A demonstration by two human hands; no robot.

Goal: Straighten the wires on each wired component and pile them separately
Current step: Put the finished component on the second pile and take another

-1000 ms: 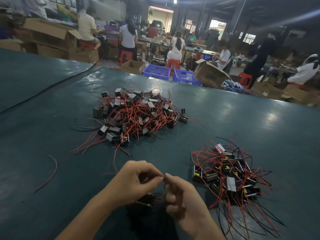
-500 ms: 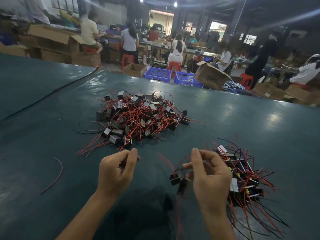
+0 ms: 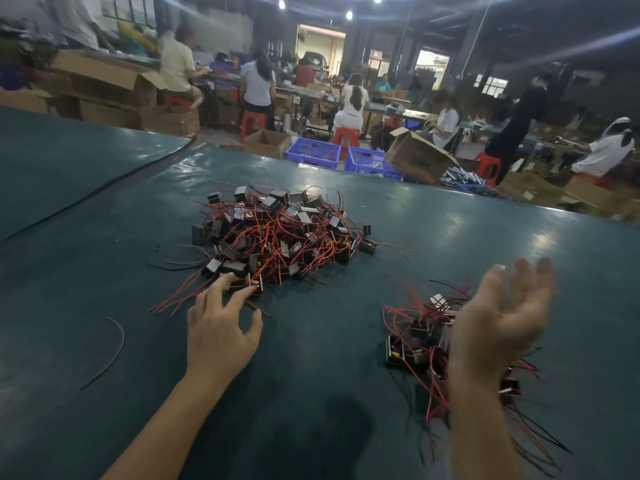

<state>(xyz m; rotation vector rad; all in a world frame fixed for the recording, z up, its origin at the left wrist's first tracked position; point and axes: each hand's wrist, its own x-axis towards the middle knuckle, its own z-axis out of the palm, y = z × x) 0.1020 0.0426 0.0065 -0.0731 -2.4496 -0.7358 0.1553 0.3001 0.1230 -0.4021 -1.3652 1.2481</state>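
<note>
I am spreading my empty left hand point(image 3: 221, 329) at the near edge of the tangled pile point(image 3: 277, 237) to take the nearest component point(image 3: 255, 285). My right hand point(image 3: 502, 317) is hovering open and empty over the separate smaller pile point(image 3: 415, 337).

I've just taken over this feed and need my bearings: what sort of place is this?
Most likely a factory assembly floor: a heap of wired parts lies on a green table, and people sit on red stools behind it, among cardboard boxes and blue crates.
</note>
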